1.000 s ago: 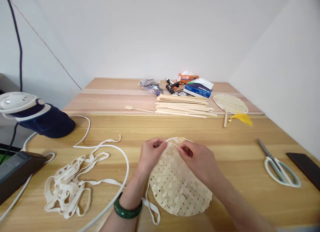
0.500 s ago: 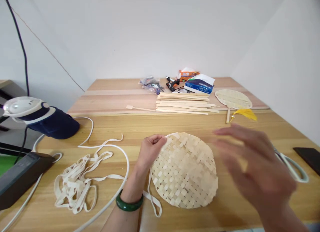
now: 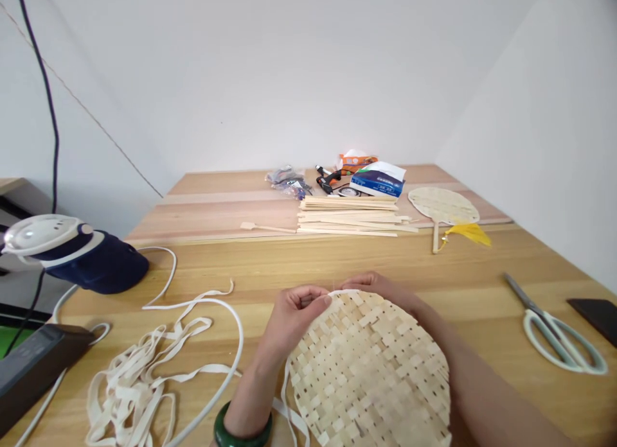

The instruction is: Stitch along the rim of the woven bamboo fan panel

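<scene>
Head view: I have the left hand (image 3: 299,316) pinched on a woven bamboo mat (image 3: 369,370) at the desk's (image 3: 482,273) near edge, the right hand (image 3: 371,283) curled behind the mat's far rim, its grip hidden.

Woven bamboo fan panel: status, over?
Left hand pinching far edge of woven bamboo panel. Right hand at same edge, fingers partly hidden behind it. White tape running along panel's left edge.

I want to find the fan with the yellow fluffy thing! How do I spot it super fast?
Find the long wooden table, then the pile of thin bamboo strips at its far side. Just right of the pile lies a round woven fan. Unlike the round weave at the person's left hand, it has a yellow tassel.
</scene>
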A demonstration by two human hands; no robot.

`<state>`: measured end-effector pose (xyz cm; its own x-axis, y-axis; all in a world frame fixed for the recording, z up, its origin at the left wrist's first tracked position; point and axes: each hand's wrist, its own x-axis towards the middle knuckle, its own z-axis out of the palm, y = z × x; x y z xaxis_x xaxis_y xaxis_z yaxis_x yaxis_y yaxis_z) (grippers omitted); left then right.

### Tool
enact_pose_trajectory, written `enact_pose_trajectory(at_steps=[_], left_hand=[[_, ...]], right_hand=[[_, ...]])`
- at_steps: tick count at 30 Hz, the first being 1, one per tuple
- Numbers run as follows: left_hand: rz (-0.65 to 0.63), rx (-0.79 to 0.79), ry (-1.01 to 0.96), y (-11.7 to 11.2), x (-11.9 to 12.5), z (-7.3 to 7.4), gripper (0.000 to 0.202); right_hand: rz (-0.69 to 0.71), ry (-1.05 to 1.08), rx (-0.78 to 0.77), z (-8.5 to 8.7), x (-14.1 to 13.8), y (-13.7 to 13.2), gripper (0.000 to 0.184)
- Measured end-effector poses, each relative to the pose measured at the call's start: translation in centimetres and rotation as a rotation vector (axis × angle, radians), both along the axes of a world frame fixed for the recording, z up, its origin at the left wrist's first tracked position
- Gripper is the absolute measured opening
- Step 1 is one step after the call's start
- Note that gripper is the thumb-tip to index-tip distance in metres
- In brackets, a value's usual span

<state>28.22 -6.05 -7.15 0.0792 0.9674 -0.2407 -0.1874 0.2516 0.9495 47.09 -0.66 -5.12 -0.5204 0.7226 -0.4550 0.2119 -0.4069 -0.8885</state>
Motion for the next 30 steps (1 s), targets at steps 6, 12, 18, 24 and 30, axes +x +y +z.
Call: enact_pose_trajectory(at_steps=[6, 12, 18, 24, 30], left_hand=[[-0.012, -0.004, -0.017, 0.0, -0.1, 0.1, 0.023], [-0.044, -0.009, -0.020, 0.0, 0.0, -0.2, 0.021], [0.003, -0.047, -0.041, 0.1, 0.1, -0.6, 0.021], [0.008, -0.081, -0.107, 0.3, 0.0, -0.9, 0.018], [-0.034, -0.097, -0.107, 0.3, -0.1, -0.9, 0.019]], right_hand=[[-0.036, 0.204, 0.000, -1.6, -0.9, 0.6, 0.023], [-0.099, 0.308, -0.018, -3.5, -2.4, -0.1, 0.036], [-0.285, 0.374, 0.004, -4.3, -2.2, 0.2, 0.031], [-0.474, 0.431, 0.024, -4.9, -0.8, 1.4, 0.019], [-0.673, 0.560, -0.034, -3.1, 0.1, 1.7, 0.011]])
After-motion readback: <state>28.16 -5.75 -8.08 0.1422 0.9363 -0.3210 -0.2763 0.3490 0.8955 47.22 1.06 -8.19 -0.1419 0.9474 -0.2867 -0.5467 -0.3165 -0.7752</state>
